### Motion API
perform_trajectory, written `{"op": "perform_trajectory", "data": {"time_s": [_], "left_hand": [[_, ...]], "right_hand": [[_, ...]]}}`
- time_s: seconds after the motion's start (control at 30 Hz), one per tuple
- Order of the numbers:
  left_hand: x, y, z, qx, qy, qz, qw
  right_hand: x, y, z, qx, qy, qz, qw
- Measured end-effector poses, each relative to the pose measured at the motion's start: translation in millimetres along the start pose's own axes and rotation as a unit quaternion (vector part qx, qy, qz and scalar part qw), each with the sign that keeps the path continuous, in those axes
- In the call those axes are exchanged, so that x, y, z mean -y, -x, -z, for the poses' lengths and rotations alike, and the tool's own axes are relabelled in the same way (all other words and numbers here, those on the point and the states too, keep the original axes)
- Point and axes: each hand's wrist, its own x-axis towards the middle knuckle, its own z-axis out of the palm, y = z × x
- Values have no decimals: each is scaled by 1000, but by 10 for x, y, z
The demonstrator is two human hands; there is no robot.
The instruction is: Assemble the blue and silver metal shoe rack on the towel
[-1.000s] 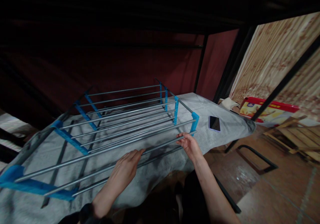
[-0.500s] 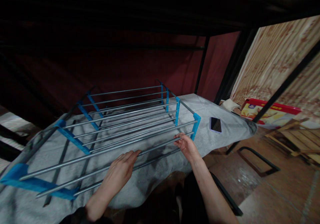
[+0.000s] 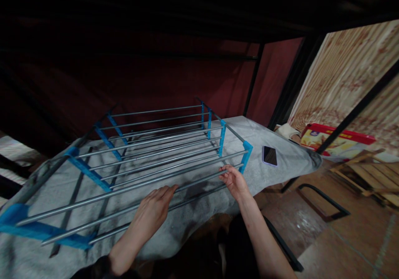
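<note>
A rack [image 3: 134,179] of grey metal rods joined by blue plastic brackets lies over the grey cloth in front of me. My left hand [image 3: 156,208] is closed over the middle of the front rods, fingers pointing away from me. Farther right, my right hand [image 3: 233,181] pinches the same metal rod [image 3: 199,180] near the right front bracket [image 3: 246,156]. At the other end, that rod's tip pokes out beside the left front bracket [image 3: 46,231], and it does not look seated there.
A phone [image 3: 269,156] rests on the grey cloth [image 3: 246,129] right of the rack. Dark metal posts [image 3: 254,79] and a dark overhead surface frame the space. A red and yellow box [image 3: 336,139] and a wooden slatted piece [image 3: 370,175] stand on the right.
Both hands have shifted very slightly right along the rod, and the rack's left end appears a little farther left. The grips look the same.
</note>
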Motion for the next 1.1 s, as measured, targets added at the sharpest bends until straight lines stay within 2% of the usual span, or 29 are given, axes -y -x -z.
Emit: {"op": "perform_trajectory", "data": {"time_s": [0.93, 1.1], "left_hand": [[-54, -37, 77, 24, 7, 9, 1000], [-52, -5, 89, 14, 15, 11, 1000]], "right_hand": [[24, 8, 2, 0, -1, -8, 1000], [10, -5, 21, 7, 0, -10, 1000]]}}
